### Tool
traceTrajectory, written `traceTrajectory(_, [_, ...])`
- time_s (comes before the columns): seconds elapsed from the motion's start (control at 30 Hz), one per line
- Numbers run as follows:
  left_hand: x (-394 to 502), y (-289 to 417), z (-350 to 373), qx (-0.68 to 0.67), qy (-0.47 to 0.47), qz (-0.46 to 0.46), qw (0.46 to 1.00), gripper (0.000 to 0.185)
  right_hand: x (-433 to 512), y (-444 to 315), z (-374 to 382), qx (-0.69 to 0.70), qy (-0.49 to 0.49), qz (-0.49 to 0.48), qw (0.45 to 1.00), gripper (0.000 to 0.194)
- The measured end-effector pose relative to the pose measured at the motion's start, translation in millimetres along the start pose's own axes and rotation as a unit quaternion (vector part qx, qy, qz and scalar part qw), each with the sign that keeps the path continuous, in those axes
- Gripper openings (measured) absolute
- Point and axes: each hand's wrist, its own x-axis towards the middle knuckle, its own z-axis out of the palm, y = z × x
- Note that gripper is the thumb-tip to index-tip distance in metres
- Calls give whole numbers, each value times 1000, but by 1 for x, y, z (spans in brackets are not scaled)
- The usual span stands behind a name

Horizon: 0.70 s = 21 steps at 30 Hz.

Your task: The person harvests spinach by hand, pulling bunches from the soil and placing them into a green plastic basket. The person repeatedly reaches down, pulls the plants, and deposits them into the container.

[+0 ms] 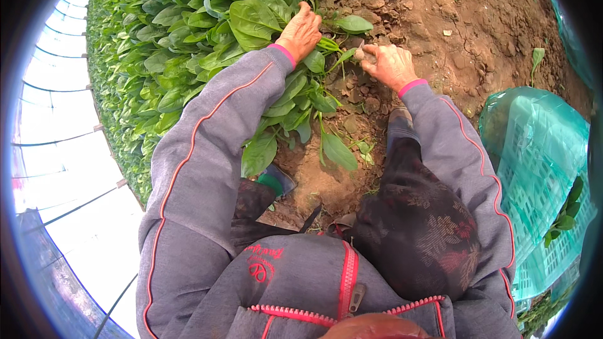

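My left hand (301, 32) is closed around a bunch of spinach-like leafy greens (254, 21) at the edge of the planted bed, with the stems (330, 44) sticking out towards my right hand. To the right, over bare soil, my right hand (388, 63) has its fingers bent around a small object near the stem ends; its tip looks like a small blade, but most of it is hidden. A single leaf (354, 24) lies above and between the hands. Below them, loose leafy plants (294, 103) spread over the bed's edge.
Dense greens (155, 56) fill the upper left. Cracked brown soil (452, 33) lies at the upper right. A plastic crate lined with green film (541, 132) stands at the right, with some leaves (566, 214) in it. My shoes are on the soil below the hands.
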Motion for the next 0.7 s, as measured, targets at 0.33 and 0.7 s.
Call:
traceTrajectory(0.33, [10,-27,53,45,14,-139,989,50,54,-26,-18,9,55,33,998,34])
traceTrajectory(0.7, [10,-25,91,2,262,-171,950,21,123,-72,-27,-102,-78,15,992,26])
